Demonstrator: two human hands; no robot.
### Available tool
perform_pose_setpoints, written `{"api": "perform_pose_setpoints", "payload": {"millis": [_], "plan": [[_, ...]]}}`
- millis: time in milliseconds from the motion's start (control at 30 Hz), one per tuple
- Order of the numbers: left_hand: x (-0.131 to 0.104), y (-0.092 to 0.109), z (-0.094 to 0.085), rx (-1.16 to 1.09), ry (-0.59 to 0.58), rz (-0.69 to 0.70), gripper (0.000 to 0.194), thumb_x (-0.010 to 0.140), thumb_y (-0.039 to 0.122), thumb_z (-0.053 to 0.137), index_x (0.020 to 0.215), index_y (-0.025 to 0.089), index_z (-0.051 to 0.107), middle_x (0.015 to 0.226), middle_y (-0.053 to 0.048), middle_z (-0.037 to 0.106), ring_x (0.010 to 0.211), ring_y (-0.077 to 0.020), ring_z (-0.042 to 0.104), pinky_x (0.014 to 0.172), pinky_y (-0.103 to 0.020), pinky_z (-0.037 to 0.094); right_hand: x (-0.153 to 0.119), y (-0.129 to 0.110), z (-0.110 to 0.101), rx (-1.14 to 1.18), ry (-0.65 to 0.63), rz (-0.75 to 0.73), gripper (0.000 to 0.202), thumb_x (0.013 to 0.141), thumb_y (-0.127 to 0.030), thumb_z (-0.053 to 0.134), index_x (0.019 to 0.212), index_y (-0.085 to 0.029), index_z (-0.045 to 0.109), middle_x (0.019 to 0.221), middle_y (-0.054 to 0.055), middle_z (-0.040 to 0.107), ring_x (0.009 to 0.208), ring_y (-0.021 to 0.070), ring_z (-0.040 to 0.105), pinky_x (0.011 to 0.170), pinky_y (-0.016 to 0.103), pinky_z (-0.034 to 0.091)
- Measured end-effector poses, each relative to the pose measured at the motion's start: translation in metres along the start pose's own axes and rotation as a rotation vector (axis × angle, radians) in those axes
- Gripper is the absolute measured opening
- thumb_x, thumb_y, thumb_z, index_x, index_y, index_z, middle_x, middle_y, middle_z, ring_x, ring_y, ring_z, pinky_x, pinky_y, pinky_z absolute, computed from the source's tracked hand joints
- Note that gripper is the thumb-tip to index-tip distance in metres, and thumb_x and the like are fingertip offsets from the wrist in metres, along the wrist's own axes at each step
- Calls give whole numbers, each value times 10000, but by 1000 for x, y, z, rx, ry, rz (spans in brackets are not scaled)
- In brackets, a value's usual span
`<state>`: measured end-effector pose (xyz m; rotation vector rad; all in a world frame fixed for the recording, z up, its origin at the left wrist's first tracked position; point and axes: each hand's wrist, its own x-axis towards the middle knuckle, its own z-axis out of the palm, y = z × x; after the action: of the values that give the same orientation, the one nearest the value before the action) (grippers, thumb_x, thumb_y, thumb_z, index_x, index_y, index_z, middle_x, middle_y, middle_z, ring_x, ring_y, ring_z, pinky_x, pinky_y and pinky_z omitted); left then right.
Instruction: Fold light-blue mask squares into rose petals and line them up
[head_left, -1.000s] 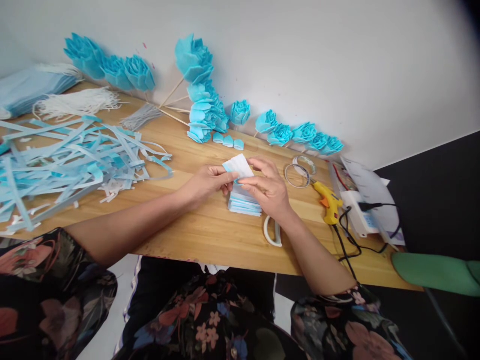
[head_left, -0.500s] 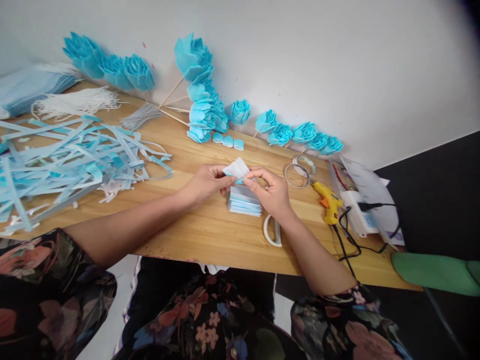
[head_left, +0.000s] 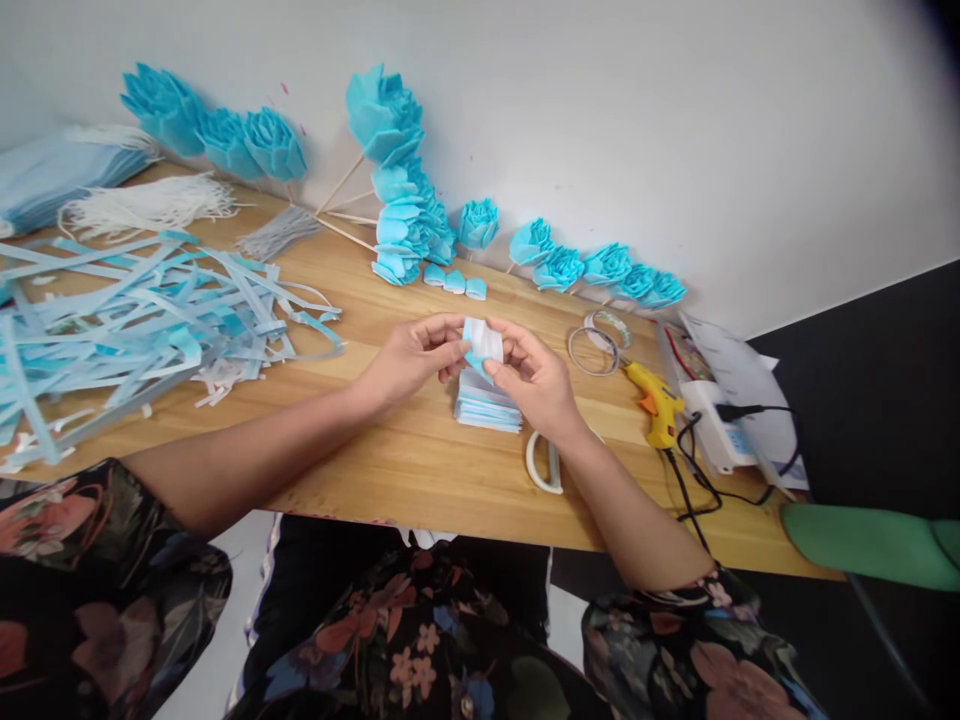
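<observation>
Where the worktop (head_left: 405, 455) starts at far left, we see a stack of pale blue sheets (head_left: 67, 180), and nearer us a loose heap of blue and white strips (head_left: 135, 340). We get a bundle of white cords (head_left: 150, 203) behind the heap, three blue flowers (head_left: 274, 143) by the wall, then a bunch of thin grey strands (head_left: 277, 233). Next, we note a cluster of blue flowers on sticks (head_left: 384, 115), one overlapping another. Near its foot lie three small blue pieces (head_left: 454, 282). At centre, our left hand (head_left: 412, 355) pinches the left edge of a blue-and-white piece (head_left: 487, 342), thumb in front. We have that piece raised between both hands, just above a pile of similar pieces (head_left: 487, 408) on the worktop. Our right hand (head_left: 536, 375) grips its right side, thumb at the lower corner. Partly under the right forearm we see a white loop (head_left: 534, 463); we can't tell what it belongs to. Further right: a row of five blue flowers (head_left: 559, 268) by the wall, two rings (head_left: 595, 372) overlapping, a yellow glue gun (head_left: 655, 400), a white power strip (head_left: 712, 430), and a green object (head_left: 870, 545) at the edge.
</observation>
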<state>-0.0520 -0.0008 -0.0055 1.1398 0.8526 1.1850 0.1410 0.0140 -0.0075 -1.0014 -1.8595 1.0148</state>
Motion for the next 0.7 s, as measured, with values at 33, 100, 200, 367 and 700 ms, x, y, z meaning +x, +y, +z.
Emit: {"api": "perform_pose_setpoints", "payload": {"millis": [33,100,200,367,700], "plan": [[0,1,0,-1,-10,-10,256,795,318,726,973,143,664,633,32,581,533,-76,519,551,-206,434,0,0,1,3,2,1,500,850,-303,653,1336,-284,537,864,-16,660,766,139,613,756,322,536],[-1,2,0,21,-56,-43,291,799,373,728,971,144,677,656,21,599,557,-84,538,556,-208,434,0,-1,1,3,18,2,546,859,-315,639,1384,-306,490,859,-11,658,767,153,621,725,328,550],[-1,1,-2,93,-124,-83,270,787,400,735,800,134,687,619,15,589,558,-87,528,540,-208,406,0,-3,2,6,40,5,604,860,-338,643,1427,-319,434,840,-7,658,762,170,637,692,335,567],[0,-5,-5,154,-71,-72,266,824,356,689,679,132,679,581,6,588,555,-84,514,565,-214,401,-1,-3,3,43,19,33,670,857,-350,663,1462,-321,375,893,5,700,761,183,663,683,344,586],[0,0,-3,163,-46,-83,222,817,284,685,661,134,633,586,5,604,533,-79,515,559,-209,409,0,3,2,43,-35,40,631,862,-398,660,1439,-319,416,938,9,722,756,182,677,658,336,587]]}}
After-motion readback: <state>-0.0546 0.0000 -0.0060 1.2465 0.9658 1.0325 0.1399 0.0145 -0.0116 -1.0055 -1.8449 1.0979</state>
